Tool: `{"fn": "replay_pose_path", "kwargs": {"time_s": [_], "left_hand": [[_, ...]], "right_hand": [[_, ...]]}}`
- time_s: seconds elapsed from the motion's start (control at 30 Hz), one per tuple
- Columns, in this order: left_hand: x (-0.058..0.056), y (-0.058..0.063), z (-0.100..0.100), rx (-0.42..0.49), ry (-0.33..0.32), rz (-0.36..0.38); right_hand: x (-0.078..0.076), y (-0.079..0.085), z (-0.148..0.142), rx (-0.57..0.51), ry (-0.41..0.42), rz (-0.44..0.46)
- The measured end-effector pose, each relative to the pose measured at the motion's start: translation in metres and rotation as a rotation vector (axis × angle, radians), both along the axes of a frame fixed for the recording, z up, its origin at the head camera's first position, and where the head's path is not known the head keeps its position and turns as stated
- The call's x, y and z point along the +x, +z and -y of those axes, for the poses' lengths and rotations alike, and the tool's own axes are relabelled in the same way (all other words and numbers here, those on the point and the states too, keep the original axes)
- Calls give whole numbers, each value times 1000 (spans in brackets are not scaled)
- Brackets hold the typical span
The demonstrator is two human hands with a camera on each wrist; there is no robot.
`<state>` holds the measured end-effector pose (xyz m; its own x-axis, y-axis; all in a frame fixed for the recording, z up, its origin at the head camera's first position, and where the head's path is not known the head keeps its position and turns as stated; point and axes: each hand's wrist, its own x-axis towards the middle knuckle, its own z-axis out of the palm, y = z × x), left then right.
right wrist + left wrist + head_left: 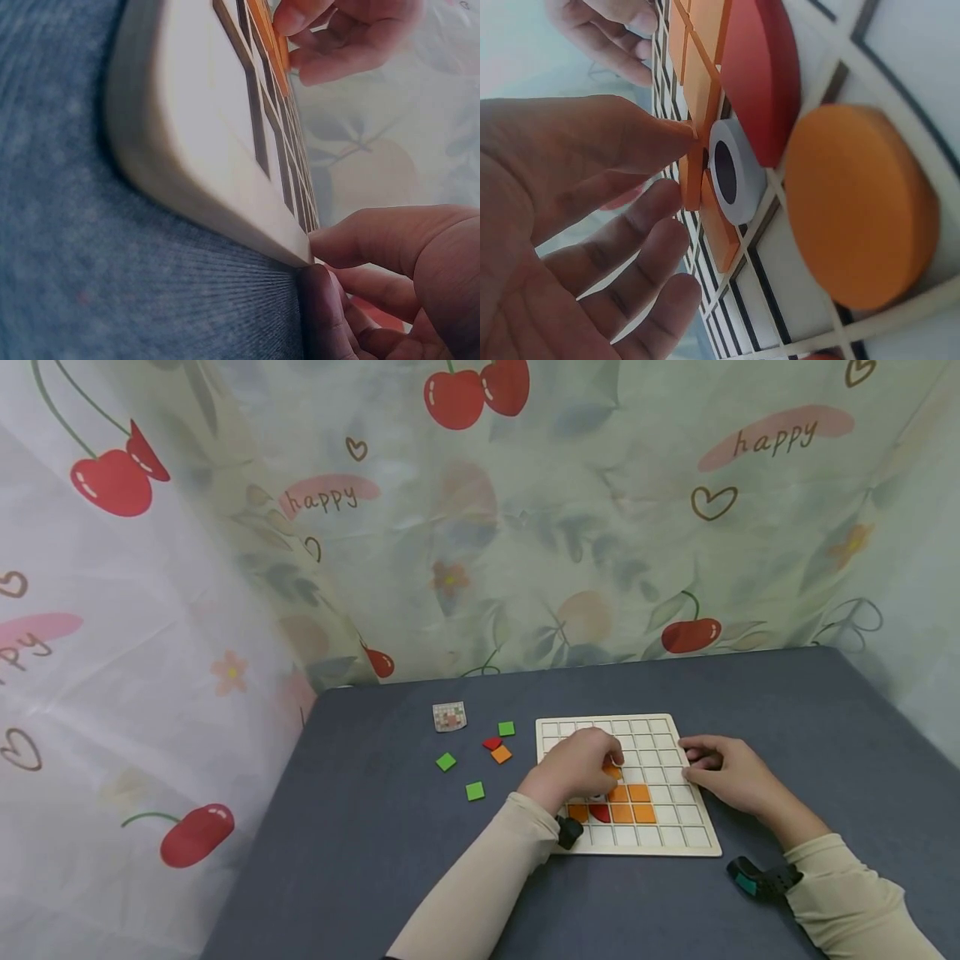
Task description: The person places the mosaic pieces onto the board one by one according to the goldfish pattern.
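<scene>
Over the white grid board (682,837), my left hand (581,760) pinches an orange square tile (691,184) between thumb and fingers. Next to that tile, a white piece with a black disc (754,191) sits on the grid. Beside it lie a red rounded piece (761,82) and an orange rounded piece (862,210). More orange square tiles (643,813) fill cells in the lower middle; the left hand and wrist cover part of the board. My right hand (727,768) grips the board's right edge, thumb on top, fingers at the side.
Left of the board lie loose green tiles (475,791), a red piece (492,743) and an orange tile (501,755). A small pattern card (449,717) lies behind them. Everything rests on a dark grey table (360,827), with a printed curtain (525,543) behind.
</scene>
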<state>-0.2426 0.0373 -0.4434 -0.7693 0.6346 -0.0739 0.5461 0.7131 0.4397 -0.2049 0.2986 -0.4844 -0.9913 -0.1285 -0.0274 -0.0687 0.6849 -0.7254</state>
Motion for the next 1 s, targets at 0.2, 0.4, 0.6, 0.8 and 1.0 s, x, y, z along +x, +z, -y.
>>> {"fn": "replay_pose_path", "kwargs": {"time_s": [0.2,0.4,0.6,0.8,1.0], "left_hand": [[1,0,-2,12,-15,30],[2,-1,-1,42,-34,57],[0,-3,1,41,-6,23],[0,-6,0,22,7,4],[2,-3,3,25,18,3]], "right_hand": [[0,-1,-1,0,1,-1],[-1,-2,-1,6,-5,-4],[-1,-1,-2,6,0,-12],[0,-2,-2,7,1,-15],[0,-1,-1,11,2,-21]]}}
